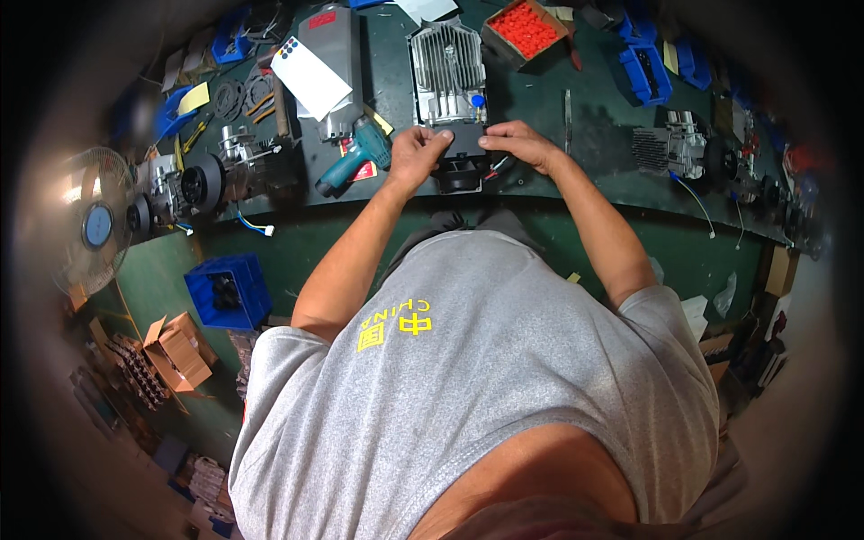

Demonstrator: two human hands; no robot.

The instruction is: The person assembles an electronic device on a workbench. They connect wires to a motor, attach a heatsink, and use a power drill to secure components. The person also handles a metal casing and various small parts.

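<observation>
At the bench's near edge, a finned silver metal unit (448, 67) lies with its black fan (461, 174) end toward me. A dark flat piece (466, 139) sits between the finned body and the fan. My left hand (418, 155) grips the left edge of this piece, thumb on top and other fingers curled mostly out of sight. From the right, my right hand (524, 148) holds the opposite edge between fingertips and thumb. A blue round knob (477, 101) shows just beyond the piece. Short wires (496, 167) come out near the fan, below my right hand.
A teal power drill (354, 158) lies left of my left hand, near a grey metal housing (340, 54) with white paper on it. Behind stands a box of red caps (526, 29). Similar fan units (220, 175) line both sides. A standing fan (97, 220) is far left.
</observation>
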